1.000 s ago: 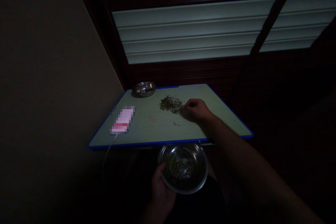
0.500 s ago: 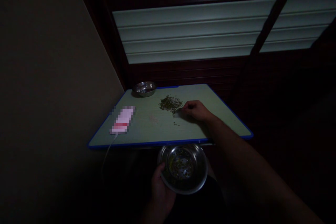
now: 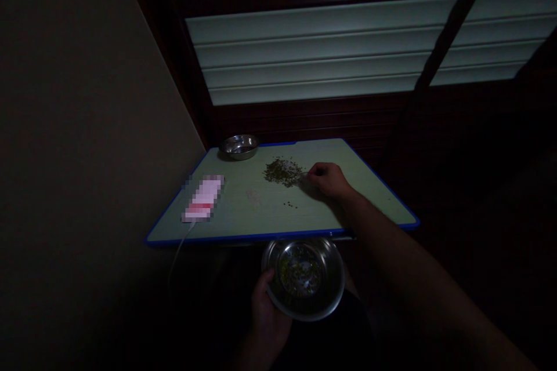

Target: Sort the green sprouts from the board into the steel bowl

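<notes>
My left hand [image 3: 270, 316] grips the near-left rim of a shiny metal bowl [image 3: 333, 295], thumb over the edge, just below the table's front edge. Small greenish bits lie in the bottom of this bowl. Over the table, my right hand [image 3: 328, 179] is closed in a pinch on a small, thin, pale tool [image 3: 303, 176]; its exact kind is too dark to make out. The tool's tip touches the right edge of a loose heap of small green-brown beans or seeds [image 3: 281, 171]. A few stray ones [image 3: 290, 204] lie nearer the front edge.
The pale green table [image 3: 235, 223] has a blue rim. At its back left corner stands a smaller metal bowl [image 3: 240, 148]. A blurred-out phone [image 3: 204, 198] lies on the left with a white cable [image 3: 179, 249] hanging off the front. A wall and dark wooden panels enclose the far side.
My right hand has moved slightly right and up, and the tool's tip has gone from below the heap to its right edge. Some loose beans there have shifted. My left hand holds still.
</notes>
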Tool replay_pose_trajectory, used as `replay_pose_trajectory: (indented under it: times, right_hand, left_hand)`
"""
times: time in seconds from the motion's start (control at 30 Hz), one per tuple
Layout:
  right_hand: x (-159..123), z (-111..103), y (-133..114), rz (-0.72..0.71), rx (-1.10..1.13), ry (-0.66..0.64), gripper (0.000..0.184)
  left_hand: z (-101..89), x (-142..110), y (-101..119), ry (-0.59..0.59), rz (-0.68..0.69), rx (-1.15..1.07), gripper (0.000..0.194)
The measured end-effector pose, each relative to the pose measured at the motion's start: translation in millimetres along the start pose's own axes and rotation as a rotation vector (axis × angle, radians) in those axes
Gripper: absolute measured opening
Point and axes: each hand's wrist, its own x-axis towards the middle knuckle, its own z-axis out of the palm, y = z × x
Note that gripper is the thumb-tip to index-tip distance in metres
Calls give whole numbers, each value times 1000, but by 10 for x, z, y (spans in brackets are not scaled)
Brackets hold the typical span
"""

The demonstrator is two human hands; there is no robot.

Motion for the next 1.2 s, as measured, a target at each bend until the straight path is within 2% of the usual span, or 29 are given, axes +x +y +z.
replay_pose_trajectory:
  times: [0.1, 0.33, 0.77, 0.97, 1.2]
  right_hand:
    - [8, 4, 16, -17, 18, 12, 13]
    - [-6, 37, 16, -94, 61, -52, 16]
    - [-20, -3, -43, -5, 103, -73, 17]
    - [-15, -8, -19, -18, 35, -46, 16]
    - [-19, 7, -33, -33, 72, -69, 16]
  left_hand:
    - [1, -2, 4, -15, -7, 2, 24]
    - [-6, -21, 4, -13, -10, 1, 21]
    - [-3, 0, 1, -33, -5, 11, 23]
    - [-11, -4, -1, -20, 6, 20, 23]
    - [0, -16, 4, -14, -12, 13, 25]
